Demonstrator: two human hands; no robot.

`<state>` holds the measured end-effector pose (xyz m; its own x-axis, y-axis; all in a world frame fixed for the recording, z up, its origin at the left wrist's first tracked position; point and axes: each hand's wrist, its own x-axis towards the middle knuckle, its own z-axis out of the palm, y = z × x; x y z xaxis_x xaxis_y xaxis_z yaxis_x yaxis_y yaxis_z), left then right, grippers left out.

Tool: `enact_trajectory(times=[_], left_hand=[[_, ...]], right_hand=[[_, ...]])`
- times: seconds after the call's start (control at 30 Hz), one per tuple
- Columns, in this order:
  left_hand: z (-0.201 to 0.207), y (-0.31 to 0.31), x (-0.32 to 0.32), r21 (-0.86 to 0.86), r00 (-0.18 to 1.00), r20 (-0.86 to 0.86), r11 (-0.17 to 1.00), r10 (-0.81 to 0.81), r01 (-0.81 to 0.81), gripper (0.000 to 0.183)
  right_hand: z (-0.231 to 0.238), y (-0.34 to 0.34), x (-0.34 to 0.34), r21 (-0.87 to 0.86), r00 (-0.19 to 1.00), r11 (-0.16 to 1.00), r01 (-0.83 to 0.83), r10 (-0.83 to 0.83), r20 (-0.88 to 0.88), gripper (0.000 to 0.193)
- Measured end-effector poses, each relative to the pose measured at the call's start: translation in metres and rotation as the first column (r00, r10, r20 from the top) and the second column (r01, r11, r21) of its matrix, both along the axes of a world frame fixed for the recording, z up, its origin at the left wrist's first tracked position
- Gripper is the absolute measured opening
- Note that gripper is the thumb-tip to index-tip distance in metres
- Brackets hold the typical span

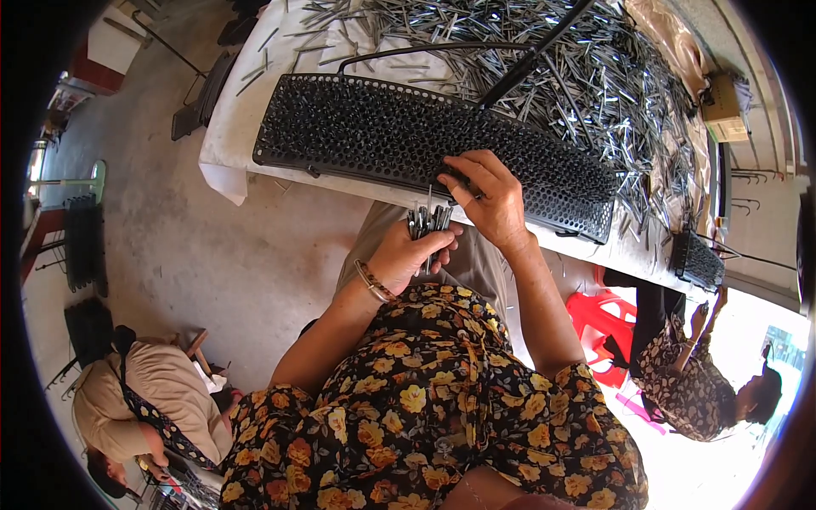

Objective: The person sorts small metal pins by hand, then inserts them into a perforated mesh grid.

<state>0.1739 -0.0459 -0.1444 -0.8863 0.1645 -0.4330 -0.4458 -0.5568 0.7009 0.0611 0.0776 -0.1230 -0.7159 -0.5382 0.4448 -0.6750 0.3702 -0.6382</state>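
Rods (427, 223) are gripped as a bundle in left hand (408, 255), just below black perforated tray (357, 136); right hand (489, 200), pinched on one rod at tray's near edge, should be kept vertical w/ each hole.

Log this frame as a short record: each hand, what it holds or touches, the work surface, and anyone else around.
left hand: grips a bundle of metal pins, upright
right hand: fingertips on the black perforated tray
table: white cover, tray on it, loose metal pins heaped behind
others: seated person lower left; second person at right beside a red stool
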Motion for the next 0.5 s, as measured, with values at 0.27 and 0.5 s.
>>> enact_trajectory(times=[0.27,0.5], left_hand=[[0.002,-0.001,0.0,0.007,1.0,0.008,1.0,-0.001,0.001,0.017],[0.004,0.0,0.001,0.017,1.0,0.027,1.0,0.016,-0.016,0.016]], right_hand=[[0.002,-0.001,0.003,0.024,1.0,1.0,0.015,-0.015,0.003,0.018],[0.003,-0.002,0.013,-0.025,0.985,0.993,0.113,-0.109,0.137,0.015]])
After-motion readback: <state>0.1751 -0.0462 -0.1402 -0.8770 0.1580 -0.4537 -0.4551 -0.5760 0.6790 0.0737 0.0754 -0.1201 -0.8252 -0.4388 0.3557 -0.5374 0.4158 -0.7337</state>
